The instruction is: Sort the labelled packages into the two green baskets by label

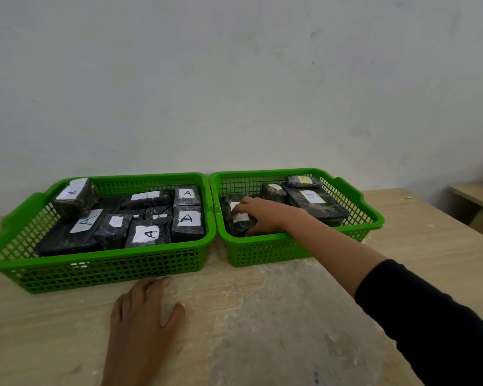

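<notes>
While gripping package (239, 221), right hand (262, 215), right basket (296, 240)

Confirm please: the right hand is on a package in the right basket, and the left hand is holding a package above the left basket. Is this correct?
Not quite. The left hand holds nothing: it lies flat on the table in front of the left basket. The rest is right: the right hand is on a package in the right basket. The head view shows this.

Left basket (101, 263) packed w/ pkgs; right basket (265, 253) has gap front-right; table (262, 316) front bare.
</notes>
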### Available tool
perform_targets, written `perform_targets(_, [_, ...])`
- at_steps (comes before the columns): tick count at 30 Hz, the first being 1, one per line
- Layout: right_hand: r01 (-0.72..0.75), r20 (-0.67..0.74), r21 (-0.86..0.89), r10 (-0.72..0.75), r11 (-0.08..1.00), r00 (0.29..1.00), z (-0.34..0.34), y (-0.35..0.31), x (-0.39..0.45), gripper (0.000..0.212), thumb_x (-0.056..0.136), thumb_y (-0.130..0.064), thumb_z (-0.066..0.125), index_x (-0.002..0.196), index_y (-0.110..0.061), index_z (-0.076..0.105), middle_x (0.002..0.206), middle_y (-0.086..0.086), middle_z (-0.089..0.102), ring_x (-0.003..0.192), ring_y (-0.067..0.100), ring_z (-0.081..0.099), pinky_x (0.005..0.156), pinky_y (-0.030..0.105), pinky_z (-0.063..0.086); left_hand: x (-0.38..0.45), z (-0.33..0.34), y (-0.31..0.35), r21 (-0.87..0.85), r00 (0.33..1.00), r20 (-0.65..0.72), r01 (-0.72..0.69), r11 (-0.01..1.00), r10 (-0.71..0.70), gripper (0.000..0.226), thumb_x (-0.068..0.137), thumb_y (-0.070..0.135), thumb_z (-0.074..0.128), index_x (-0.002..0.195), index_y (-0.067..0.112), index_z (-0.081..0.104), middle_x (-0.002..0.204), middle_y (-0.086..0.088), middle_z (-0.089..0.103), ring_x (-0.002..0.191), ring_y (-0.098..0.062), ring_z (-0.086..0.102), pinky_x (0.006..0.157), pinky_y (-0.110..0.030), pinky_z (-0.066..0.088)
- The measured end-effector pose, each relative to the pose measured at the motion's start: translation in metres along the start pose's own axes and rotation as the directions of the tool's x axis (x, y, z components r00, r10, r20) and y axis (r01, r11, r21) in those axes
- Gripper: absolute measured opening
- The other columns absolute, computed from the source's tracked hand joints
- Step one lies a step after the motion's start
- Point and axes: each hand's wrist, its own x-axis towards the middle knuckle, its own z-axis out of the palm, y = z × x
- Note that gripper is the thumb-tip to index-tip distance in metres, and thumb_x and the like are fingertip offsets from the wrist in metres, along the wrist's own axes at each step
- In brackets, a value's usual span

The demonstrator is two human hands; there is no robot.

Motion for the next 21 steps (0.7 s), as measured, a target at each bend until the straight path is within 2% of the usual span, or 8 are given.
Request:
perform_targets(3, [-0.009, 0.0, 0.187, 0.01, 0.982, 1.0, -0.003, 0.008, -0.005, 0.06, 0.082, -0.041, 0.07, 0.135, -0.028, 0.045, 0.133, 0.005, 0.042, 0.119, 0.021, 0.043, 0.101, 0.036, 0.038, 0.001, 0.001, -0.001, -0.003, 1.0, 0.003, -0.001, 1.0, 0.001, 0.048, 0.08, 0.038, 0.065, 0.126, 0.033, 0.051, 0.132, 0.003, 0.045, 0.122, -0.023, 0.04, 0.109, -0.037, 0.02])
perform_targets(5, [-0.066, -0.08, 0.294, 0.094, 0.954, 0.992, -0.007, 0.019, -0.013, 0.054, 0.08, -0.046, 0.07, 0.127, -0.029, 0.052, 0.123, 0.001, 0.044, 0.114, 0.018, 0.045, 0.097, 0.034, 0.04, 0.001, 0.002, -0.002, -0.003, 1.0, -0.005, -0.012, 1.0, 0.012, 0.047, 0.08, 0.038, 0.065, 0.125, 0.033, 0.051, 0.131, 0.004, 0.045, 0.123, -0.021, 0.04, 0.11, -0.037, 0.019])
perform_targets(8, [-0.231, -0.043, 0.248, 0.249, 0.941, 0.967, -0.004, 0.038, -0.024, 0.039, 0.082, -0.038, 0.069, 0.117, -0.027, 0.057, 0.116, 0.001, 0.044, 0.102, 0.025, 0.052, 0.087, 0.037, 0.046, 0.001, 0.003, -0.003, 0.011, 0.999, -0.018, -0.04, 0.999, 0.04, 0.045, 0.081, 0.038, 0.064, 0.124, 0.032, 0.051, 0.129, 0.004, 0.046, 0.123, -0.02, 0.041, 0.11, -0.038, 0.019])
perform_targets(10, [-0.268, 0.065, 0.219, 0.26, 0.938, 0.963, 0.002, 0.04, -0.03, 0.037, 0.086, -0.031, 0.067, 0.121, -0.028, 0.055, 0.118, 0.005, 0.046, 0.099, 0.026, 0.053, 0.088, 0.036, 0.045, 0.001, 0.004, -0.005, 0.026, 0.998, -0.025, -0.049, 0.998, 0.049, 0.046, 0.081, 0.037, 0.064, 0.125, 0.03, 0.051, 0.129, 0.003, 0.046, 0.123, -0.021, 0.041, 0.111, -0.038, 0.019])
perform_targets(12, [-0.264, 0.057, 0.283, 0.259, 0.922, 0.964, 0.0, 0.039, -0.038, 0.037, 0.087, -0.033, 0.065, 0.123, -0.028, 0.057, 0.119, 0.005, 0.05, 0.097, 0.02, 0.053, 0.088, 0.032, 0.042, 0.001, 0.004, -0.006, 0.028, 0.998, -0.036, -0.054, 0.998, 0.055, 0.046, 0.081, 0.036, 0.064, 0.125, 0.029, 0.052, 0.129, 0.002, 0.047, 0.122, -0.022, 0.041, 0.111, -0.039, 0.02])
perform_targets(17, [-0.305, -0.126, 0.368, 0.372, 0.878, 0.92, -0.011, 0.027, -0.079, 0.018, 0.093, -0.033, 0.056, 0.101, -0.021, 0.066, 0.095, 0.0, 0.067, 0.073, 0.011, 0.059, 0.065, 0.025, 0.044, 0.001, 0.005, -0.007, 0.001, 0.998, -0.039, -0.05, 0.999, 0.05, 0.045, 0.08, 0.037, 0.064, 0.123, 0.032, 0.052, 0.129, 0.004, 0.046, 0.124, -0.02, 0.041, 0.112, -0.038, 0.018])
perform_targets(19, [-0.323, -0.234, 0.356, 0.418, 0.877, 0.878, 0.006, 0.01, -0.094, 0.026, 0.096, -0.037, 0.049, 0.084, -0.019, 0.064, 0.073, -0.003, 0.064, 0.058, 0.008, 0.053, 0.054, 0.021, 0.039, 0.001, 0.006, -0.007, 0.001, 0.999, -0.015, -0.05, 0.999, 0.05, 0.045, 0.081, 0.038, 0.062, 0.124, 0.032, 0.051, 0.13, 0.004, 0.046, 0.124, -0.02, 0.04, 0.112, -0.038, 0.018])
perform_targets(21, [-0.337, -0.403, 0.301, 0.439, 0.892, 0.803, 0.024, -0.006, -0.103, 0.044, 0.099, -0.041, 0.04, 0.068, -0.014, 0.057, 0.054, -0.005, 0.05, 0.047, 0.009, 0.043, 0.057, 0.025, 0.036, 0.001, 0.005, -0.007, 0.016, 0.998, -0.017, -0.068, 0.998, 0.068, 0.045, 0.083, 0.039, 0.06, 0.125, 0.031, 0.049, 0.131, 0.003, 0.045, 0.124, -0.021, 0.04, 0.112, -0.039, 0.019])
